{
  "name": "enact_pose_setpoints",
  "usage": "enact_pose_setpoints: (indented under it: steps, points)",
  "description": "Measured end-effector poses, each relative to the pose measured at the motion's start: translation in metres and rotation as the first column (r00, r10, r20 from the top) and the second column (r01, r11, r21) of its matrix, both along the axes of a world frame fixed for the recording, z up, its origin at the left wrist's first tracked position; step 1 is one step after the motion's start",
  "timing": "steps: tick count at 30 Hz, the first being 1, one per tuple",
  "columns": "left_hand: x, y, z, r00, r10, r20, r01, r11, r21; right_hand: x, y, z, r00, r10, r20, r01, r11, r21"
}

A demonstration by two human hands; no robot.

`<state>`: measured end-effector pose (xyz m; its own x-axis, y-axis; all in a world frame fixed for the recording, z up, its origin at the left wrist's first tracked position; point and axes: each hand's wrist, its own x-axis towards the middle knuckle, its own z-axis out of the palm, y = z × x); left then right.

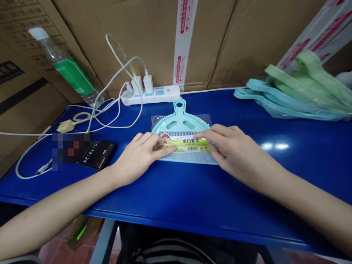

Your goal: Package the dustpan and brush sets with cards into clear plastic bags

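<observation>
A light-blue dustpan and brush set in a clear plastic bag lies flat on the blue table, handle pointing away from me. Across it runs a yellow-green printed label with a small cartoon figure at its left end. My left hand rests at the label's left end, thumb stretched along it and fingers bent but apart from the thumb. On the right side, my right hand touches the label with an outstretched index finger; its other fingers are bent and partly hidden. Neither hand lifts the set.
More bagged blue and green dustpans are piled at the right. Behind stand a white power strip with chargers and a tilted water bottle. A phone and looped white cables lie left. Cardboard lines the back.
</observation>
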<state>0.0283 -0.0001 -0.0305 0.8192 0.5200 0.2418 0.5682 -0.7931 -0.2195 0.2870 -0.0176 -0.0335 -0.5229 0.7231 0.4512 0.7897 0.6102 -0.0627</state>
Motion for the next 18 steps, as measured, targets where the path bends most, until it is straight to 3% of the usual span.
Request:
enact_pose_setpoints:
  steps: [8, 18]
  points:
    - [0.0029, -0.0026, 0.0022, 0.999, 0.017, -0.048, -0.013, 0.995, 0.096, -0.0019, 0.0004, 0.0045, 0.966, 0.151, 0.212, -0.179, 0.977, 0.119]
    - [-0.0014, -0.0002, 0.0086, 1.0, 0.003, -0.021, -0.002, 0.998, 0.07, 0.0056, 0.0008, -0.0001, 0.965, 0.098, 0.242, -0.125, 0.987, 0.101]
